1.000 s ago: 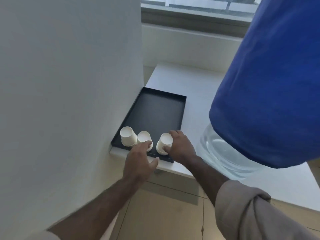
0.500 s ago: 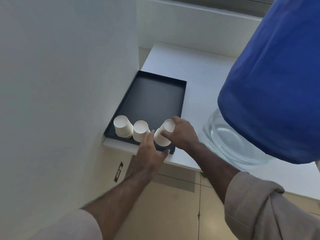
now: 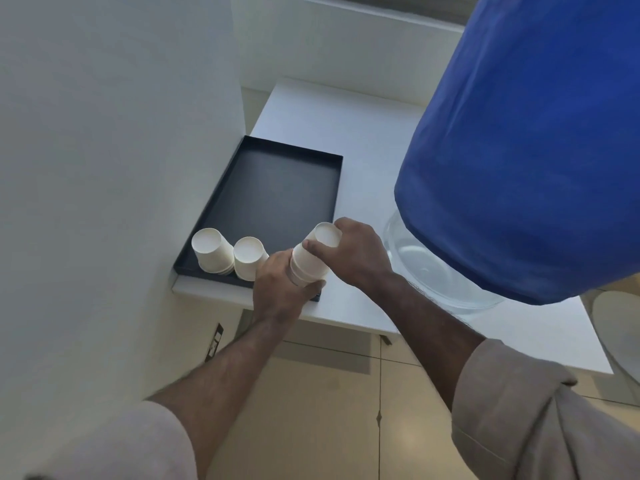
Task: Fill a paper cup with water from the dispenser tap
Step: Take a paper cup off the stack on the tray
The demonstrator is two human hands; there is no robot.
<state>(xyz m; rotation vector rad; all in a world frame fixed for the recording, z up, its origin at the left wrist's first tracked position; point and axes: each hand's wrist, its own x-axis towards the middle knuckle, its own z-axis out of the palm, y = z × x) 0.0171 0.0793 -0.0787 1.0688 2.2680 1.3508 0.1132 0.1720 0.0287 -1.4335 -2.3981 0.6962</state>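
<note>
**Risk: two cups lifting as one**

Nearest, left hand [image 3: 277,289] clamped round the base of the upturned stack [image 3: 310,259]; right hand [image 3: 353,254] pinching the top cup [image 3: 325,233] at its closed end. Nested rims could stick, bringing up extras or crushing thin paper. Beyond, on the tray [image 3: 277,188], two more stacks within elbow-knock range. Tap not visible.

Cup stacks [image 3: 228,252] on tray [image 3: 277,188] — bottle [image 3: 519,150] right.

Cup stack [image 3: 313,258] now in both hands [image 3: 311,271]
</note>
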